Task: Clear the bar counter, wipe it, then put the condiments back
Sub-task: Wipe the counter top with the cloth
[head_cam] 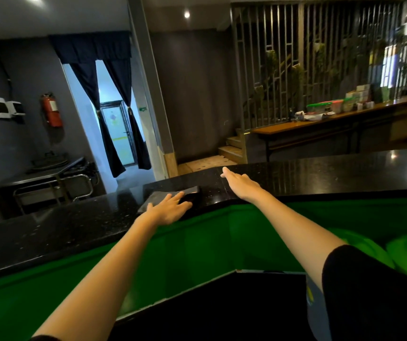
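Observation:
The black stone bar counter (320, 175) curves across the view, with a green lit panel below its near edge. A dark grey cloth (163, 196) lies flat on the counter at the bend. My left hand (170, 207) presses on the cloth's near edge with straight fingers. My right hand (239, 182) is stretched out flat over the counter, to the right of the cloth, fingers straight and holding nothing. No condiments show on the counter.
A long wooden table (325, 121) at the back right carries plastic containers (320, 107) and boxes. Steps (232, 148) rise beyond the counter. A steel trolley (50, 183) and a fire extinguisher (51, 109) stand at the left by a curtained doorway.

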